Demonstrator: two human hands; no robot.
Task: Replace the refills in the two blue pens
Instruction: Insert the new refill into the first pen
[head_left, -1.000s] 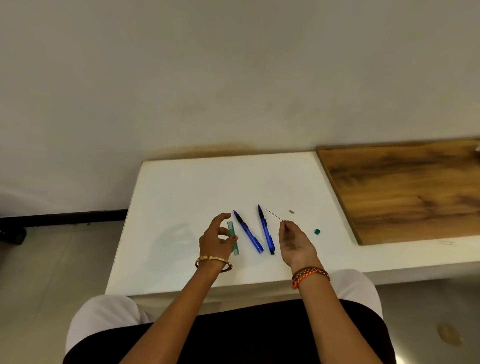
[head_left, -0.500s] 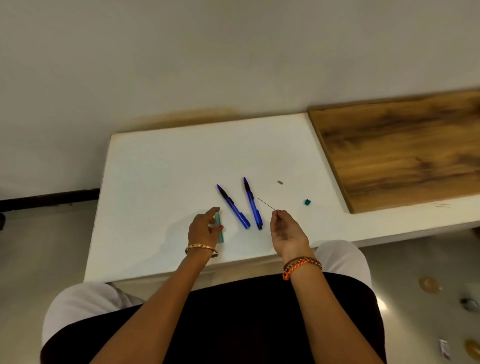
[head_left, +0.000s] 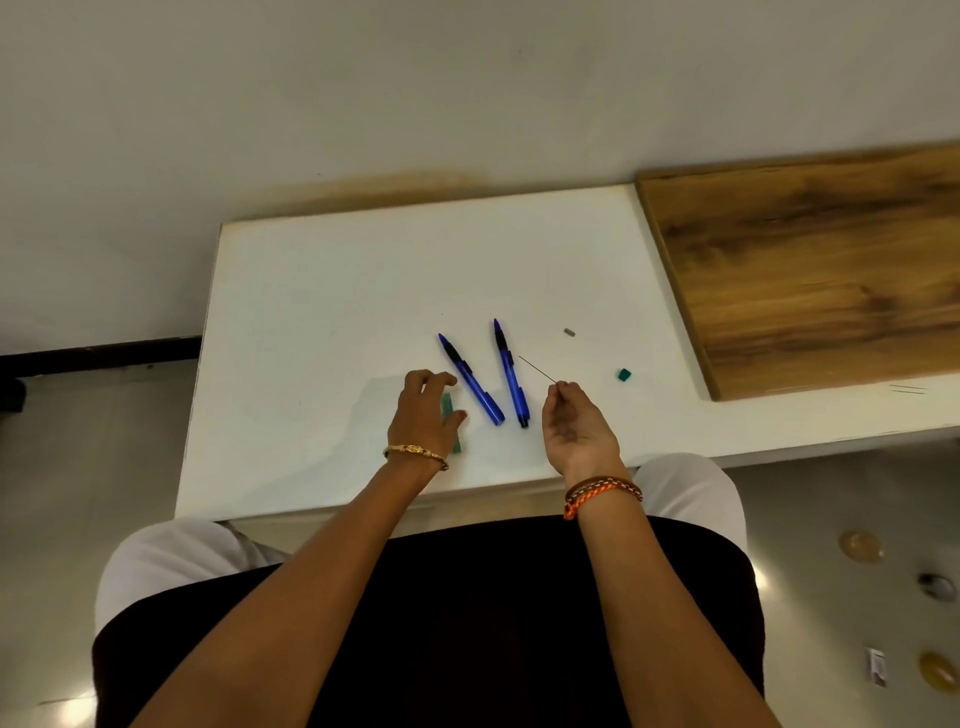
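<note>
Two blue pens lie side by side on the white table (head_left: 322, 322): the left pen (head_left: 470, 379) slants from upper left to lower right, and the right pen (head_left: 511, 372) lies nearly upright. My right hand (head_left: 574, 423) pinches a thin dark refill (head_left: 537, 370) that points up-left toward the right pen. My left hand (head_left: 423, 413) hovers with fingers spread over a green case (head_left: 450, 415) just left of the pens; whether it touches the case is unclear.
A small grey piece (head_left: 570, 331) and a small green cap (head_left: 624, 373) lie to the right of the pens. A wooden board (head_left: 810, 270) covers the table's right side. Small items lie on the floor at lower right.
My left hand has let go of the green case and flattened over it. My right hand still holds the refill. The camera has tilted down.
</note>
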